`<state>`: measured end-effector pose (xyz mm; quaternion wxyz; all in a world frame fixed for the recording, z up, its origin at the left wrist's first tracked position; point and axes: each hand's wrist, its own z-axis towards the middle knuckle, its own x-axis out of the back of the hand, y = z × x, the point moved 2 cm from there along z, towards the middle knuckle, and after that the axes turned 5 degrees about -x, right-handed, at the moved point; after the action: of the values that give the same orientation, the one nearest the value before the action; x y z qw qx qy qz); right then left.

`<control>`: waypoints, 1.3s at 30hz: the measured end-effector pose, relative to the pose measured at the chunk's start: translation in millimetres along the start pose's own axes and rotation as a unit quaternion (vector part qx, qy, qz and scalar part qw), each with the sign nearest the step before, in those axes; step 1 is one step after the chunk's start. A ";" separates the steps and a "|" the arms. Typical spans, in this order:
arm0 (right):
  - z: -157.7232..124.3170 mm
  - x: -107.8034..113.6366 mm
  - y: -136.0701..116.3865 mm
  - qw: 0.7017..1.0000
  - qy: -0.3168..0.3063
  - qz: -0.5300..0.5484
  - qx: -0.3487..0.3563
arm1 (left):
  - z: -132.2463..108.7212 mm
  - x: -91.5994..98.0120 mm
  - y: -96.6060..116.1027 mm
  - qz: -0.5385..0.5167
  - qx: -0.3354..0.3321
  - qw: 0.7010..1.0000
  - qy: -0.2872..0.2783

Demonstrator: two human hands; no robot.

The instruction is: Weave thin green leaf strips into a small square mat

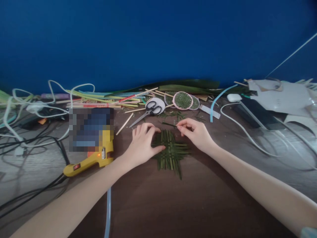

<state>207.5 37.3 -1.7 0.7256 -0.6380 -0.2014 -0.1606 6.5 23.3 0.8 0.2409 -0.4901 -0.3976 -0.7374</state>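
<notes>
A mat of woven green leaf strips lies flat on the dark table, its loose ends sticking out on the sides. My left hand rests at the mat's left edge, thumb and fingers spread apart over it. Just above the mat's upper right corner, my right hand pinches the end of a single leaf strip, which points left. Behind my left hand lie scissors with dark handles, partly over a white disc.
To the left is a yellow glue gun with its light on and black cables. Round leaf-covered pieces, thin sticks and leaf scraps lie at the back. A phone and white cable are on the right.
</notes>
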 end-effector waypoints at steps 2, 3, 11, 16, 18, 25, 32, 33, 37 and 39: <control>-0.2 -0.1 -0.2 1.000 0.001 0.001 -0.002 | -0.1 0.2 0.1 0.003 -0.004 1.000 0.004; -0.3 -0.3 -0.3 1.000 0.000 0.002 -0.003 | -0.2 0.2 0.2 0.006 -0.006 1.000 0.006; -0.2 0.2 0.4 1.000 -0.006 -0.010 -0.002 | -1.3 -0.4 0.6 0.006 -0.017 1.000 0.009; -0.2 0.2 0.3 1.000 -0.006 -0.022 0.001 | -1.7 -1.4 -0.7 0.007 -0.008 1.000 0.005; -0.4 -0.2 0.1 1.000 -0.005 -0.022 0.004 | -0.9 -1.6 -1.4 0.002 -0.002 1.000 0.005; -0.3 -1.2 0.0 1.000 -0.008 -0.023 0.001 | 6.7 -0.4 -2.0 -0.024 0.044 0.999 -0.012; 0.8 -1.7 -0.4 1.000 -0.006 -0.031 0.001 | 5.7 0.7 -1.4 -0.041 0.051 0.998 -0.024; 0.7 -1.6 -0.4 0.999 -0.006 -0.032 0.000 | 5.2 0.8 -1.4 -0.040 0.049 0.998 -0.019; -0.3 -1.2 -0.4 0.999 -0.007 -0.035 0.000 | 4.8 1.1 -1.3 -0.037 0.042 0.998 -0.009; -0.7 -0.9 -0.4 0.999 -0.008 -0.034 0.001 | 5.7 1.2 -1.4 -0.039 0.040 0.998 -0.018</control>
<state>206.5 36.6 -1.9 0.7185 -0.6318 -0.2289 -0.1797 8.0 28.9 2.6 0.2239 -0.4774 -0.4499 -0.7208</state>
